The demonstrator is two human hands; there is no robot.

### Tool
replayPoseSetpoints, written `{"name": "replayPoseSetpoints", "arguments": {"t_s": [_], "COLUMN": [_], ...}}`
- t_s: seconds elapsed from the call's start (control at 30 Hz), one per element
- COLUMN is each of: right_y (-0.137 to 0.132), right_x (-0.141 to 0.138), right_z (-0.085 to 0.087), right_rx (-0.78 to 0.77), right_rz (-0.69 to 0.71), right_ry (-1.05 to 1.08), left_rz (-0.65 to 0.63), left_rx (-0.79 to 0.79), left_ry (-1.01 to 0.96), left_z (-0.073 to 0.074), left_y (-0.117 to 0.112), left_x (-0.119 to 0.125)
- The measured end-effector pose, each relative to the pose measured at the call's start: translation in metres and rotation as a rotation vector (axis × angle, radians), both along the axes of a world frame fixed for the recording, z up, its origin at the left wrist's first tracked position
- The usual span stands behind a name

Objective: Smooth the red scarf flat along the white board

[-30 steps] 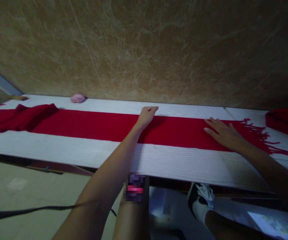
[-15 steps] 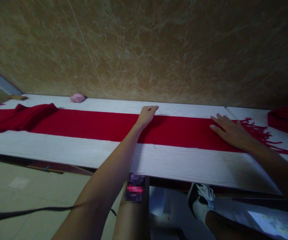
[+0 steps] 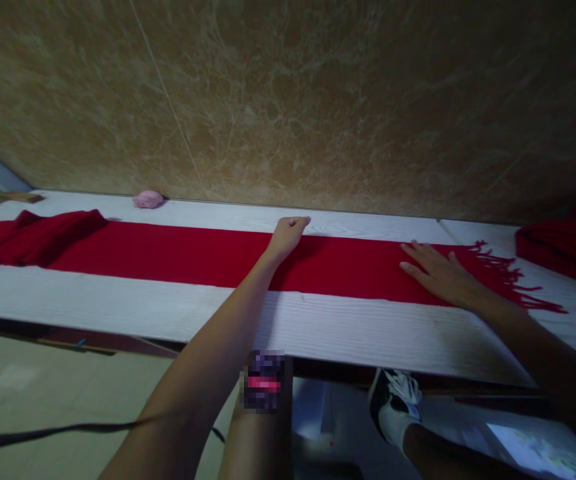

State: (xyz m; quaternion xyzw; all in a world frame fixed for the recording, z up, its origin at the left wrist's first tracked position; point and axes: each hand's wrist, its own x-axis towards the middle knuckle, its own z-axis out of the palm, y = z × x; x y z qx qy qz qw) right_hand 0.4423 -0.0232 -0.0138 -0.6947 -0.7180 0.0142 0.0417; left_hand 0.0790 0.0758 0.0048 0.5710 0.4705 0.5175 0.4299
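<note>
A long red scarf point(image 3: 193, 255) stretches across the white wood-grain table point(image 3: 133, 293), flat along its middle and rumpled at the left. Its tasselled end point(image 3: 501, 273) lies toward the right. My left hand point(image 3: 289, 235) is curled closed at the scarf's far edge; whatever its fingers hold, if anything, is hidden. Flat on the scarf near the fringe rests my right hand point(image 3: 438, 272), open with fingers spread.
A folded red cloth point(image 3: 558, 250) sits at the table's right end. By the wall point(image 3: 288, 100) stand a small pink pig figure point(image 3: 149, 199) and a wooden block point(image 3: 23, 197). Below the near edge are my legs and a shoe point(image 3: 393, 400).
The view has shifted slightly, so the scene appears a little farther left and lower. Both hands keep their poses on the scarf, with no clear change in it.
</note>
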Motion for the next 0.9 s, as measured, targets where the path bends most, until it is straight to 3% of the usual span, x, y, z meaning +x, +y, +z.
{"name": "replayPoseSetpoints", "arguments": {"t_s": [0.17, 0.33, 0.5, 0.73, 0.9], "right_y": [0.002, -0.006, -0.005, -0.004, -0.002], "right_x": [0.004, -0.001, 0.012, 0.028, 0.029], "right_z": [0.004, 0.009, 0.02, 0.004, 0.003], "right_rx": [0.142, -0.017, 0.083, -0.002, -0.019], "right_rz": [-0.028, -0.031, -0.065, -0.068, -0.068], "right_ry": [-0.013, 0.01, 0.034, 0.011, 0.012], "left_rz": [0.003, -0.017, -0.005, -0.054, -0.084], "left_rx": [0.004, 0.006, -0.011, 0.064, 0.1], "left_ry": [-0.001, -0.033, 0.048, 0.224, 0.345], "left_z": [0.002, 0.003, 0.002, 0.005, 0.008], "left_y": [-0.002, -0.003, -0.002, -0.005, -0.008], "left_x": [-0.001, -0.003, -0.004, -0.003, -0.003]}}
